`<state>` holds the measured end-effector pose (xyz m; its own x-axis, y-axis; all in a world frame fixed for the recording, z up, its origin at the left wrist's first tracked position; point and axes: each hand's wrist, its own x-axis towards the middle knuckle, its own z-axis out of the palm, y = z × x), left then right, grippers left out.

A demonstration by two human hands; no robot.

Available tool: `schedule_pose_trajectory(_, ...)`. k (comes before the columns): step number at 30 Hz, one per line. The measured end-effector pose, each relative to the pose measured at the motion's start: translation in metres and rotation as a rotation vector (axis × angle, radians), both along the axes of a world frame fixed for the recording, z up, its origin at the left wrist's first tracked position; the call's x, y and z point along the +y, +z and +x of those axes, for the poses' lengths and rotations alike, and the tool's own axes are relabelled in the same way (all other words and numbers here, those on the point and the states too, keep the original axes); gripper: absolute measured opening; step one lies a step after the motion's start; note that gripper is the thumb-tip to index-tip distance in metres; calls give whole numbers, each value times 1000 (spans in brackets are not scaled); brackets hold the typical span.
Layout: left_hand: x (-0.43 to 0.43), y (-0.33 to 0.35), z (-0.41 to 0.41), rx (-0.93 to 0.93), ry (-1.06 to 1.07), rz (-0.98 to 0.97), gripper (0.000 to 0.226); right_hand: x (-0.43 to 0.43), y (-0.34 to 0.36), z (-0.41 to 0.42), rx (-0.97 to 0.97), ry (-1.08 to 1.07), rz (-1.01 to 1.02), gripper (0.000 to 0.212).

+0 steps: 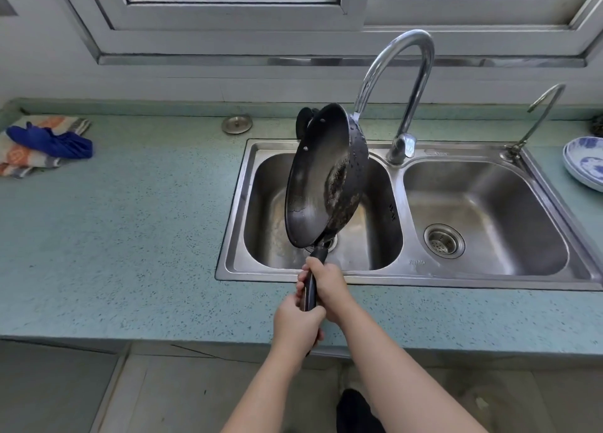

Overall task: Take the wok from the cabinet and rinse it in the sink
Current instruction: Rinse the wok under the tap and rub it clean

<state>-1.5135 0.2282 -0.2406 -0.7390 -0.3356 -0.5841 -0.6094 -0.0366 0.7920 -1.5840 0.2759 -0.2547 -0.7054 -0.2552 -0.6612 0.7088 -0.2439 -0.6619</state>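
A black wok (318,178) is held tilted on its side above the left basin of a steel double sink (399,277), its inside facing left. Water drops cling to its outer wall, which is close to the spout of the tall curved faucet (408,83). The wok's long dark handle (311,289) points toward me. My right hand (326,287) grips the handle higher up, and my left hand (295,323) grips its lower end. The left basin's drain is mostly hidden behind the wok.
A blue-green speckled counter (130,237) surrounds the sink. A folded cloth with a blue rag (45,144) lies far left. A metal sink plug (237,123) sits behind the sink. A small second tap (538,119) and blue-and-white plates (585,165) are at the right.
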Motion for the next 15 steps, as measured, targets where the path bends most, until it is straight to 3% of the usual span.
schedule_pose_trajectory(4,11,1,-2,42,20,86,15,10,1,-4,-11,-37,-11,26)
schedule_pose_trajectory(15,21,-7,-6,24,-128,-124,20,26,-1,-7,27,54,78,36)
